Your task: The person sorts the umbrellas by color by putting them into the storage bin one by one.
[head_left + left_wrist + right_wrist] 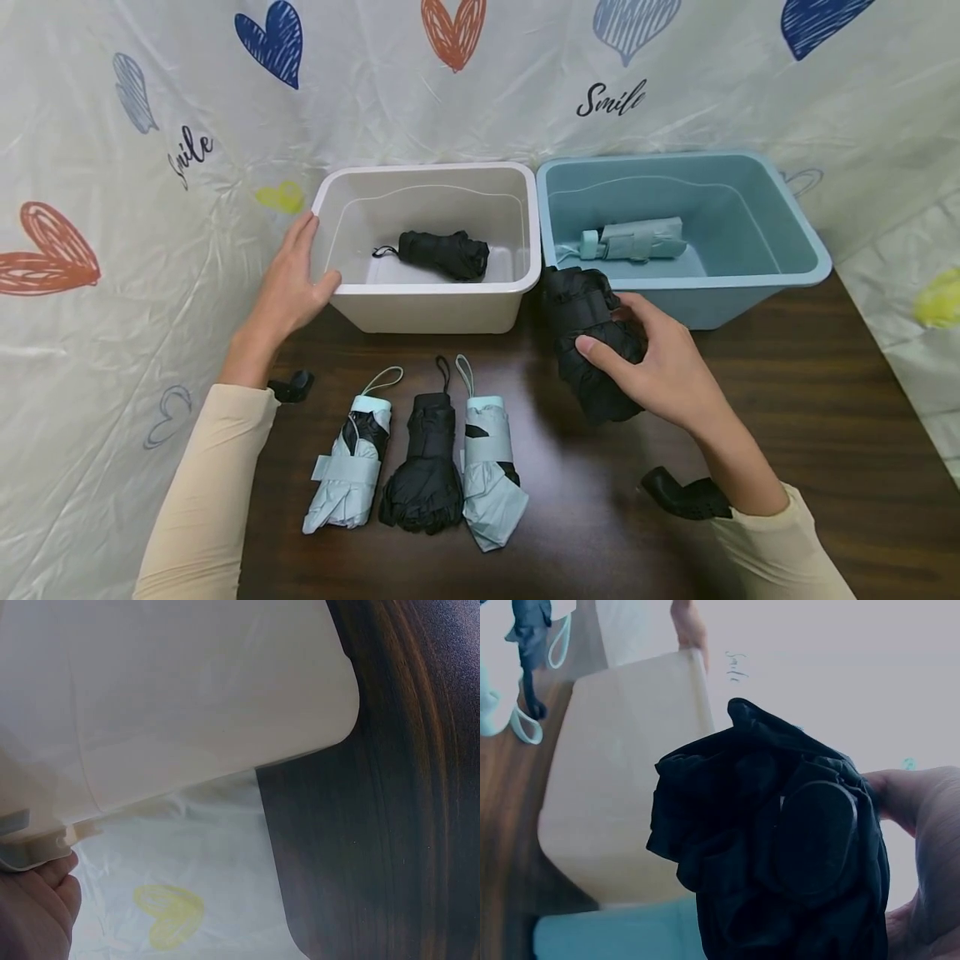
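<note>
So — white bin (pixel 427 311), umbrella (pixel 442 254) inside.

Three umbrellas (pixel 423 467) before left bin (pixel 427 310); right bin (pixel 757 290) alongside; umbrella (pixel 442 254) in each.

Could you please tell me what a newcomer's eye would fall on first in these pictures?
Most likely the bulky black umbrella that the right hand holds near the blue bin's front left corner. Next might come the three folded umbrellas in a row on the dark table, in front of the white bin. The left hand at that bin's left rim may draw notice too.
</note>
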A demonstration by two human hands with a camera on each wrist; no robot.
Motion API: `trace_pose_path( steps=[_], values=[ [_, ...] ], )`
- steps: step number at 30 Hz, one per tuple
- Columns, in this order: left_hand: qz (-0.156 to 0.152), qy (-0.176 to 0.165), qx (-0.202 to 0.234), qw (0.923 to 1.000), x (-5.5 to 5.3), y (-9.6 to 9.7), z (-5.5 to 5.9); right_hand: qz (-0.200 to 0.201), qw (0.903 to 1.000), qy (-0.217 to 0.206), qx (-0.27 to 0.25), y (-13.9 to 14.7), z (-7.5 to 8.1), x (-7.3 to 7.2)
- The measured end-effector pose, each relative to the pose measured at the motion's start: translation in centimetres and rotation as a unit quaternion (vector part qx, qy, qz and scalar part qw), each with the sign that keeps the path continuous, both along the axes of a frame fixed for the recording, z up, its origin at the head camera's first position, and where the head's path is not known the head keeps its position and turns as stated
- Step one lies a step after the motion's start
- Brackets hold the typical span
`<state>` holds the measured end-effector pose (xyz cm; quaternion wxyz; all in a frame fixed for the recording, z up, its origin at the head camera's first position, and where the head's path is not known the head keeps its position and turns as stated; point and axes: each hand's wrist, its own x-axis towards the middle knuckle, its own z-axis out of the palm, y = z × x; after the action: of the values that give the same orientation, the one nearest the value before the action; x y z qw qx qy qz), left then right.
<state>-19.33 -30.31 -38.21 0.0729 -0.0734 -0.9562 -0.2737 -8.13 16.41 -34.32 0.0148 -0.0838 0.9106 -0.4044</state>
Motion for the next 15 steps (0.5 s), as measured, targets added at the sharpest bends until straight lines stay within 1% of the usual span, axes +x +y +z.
trace_pose_path(
  steps=[5, 12, 15],
  values=[
    [0.001, 0.0, -0.001, 1.0, 0.0, 0.0, -0.1, 0.008, 0.9999, 0.008, 0.002, -0.2, 1.1, -1.1],
    [-0.001, -0.001, 0.003, 1.0, 0.0, -0.1, -0.2, 0.012, 0.9999, -0.005, 0.009, -0.6, 2.4, -2.4],
    [-0.004, 0.002, 0.005, 1.0, -0.1, -0.1, -0.1, 0.012, 0.9998, -0.007, 0.013, -0.6, 3.0, -2.9]
  ],
)
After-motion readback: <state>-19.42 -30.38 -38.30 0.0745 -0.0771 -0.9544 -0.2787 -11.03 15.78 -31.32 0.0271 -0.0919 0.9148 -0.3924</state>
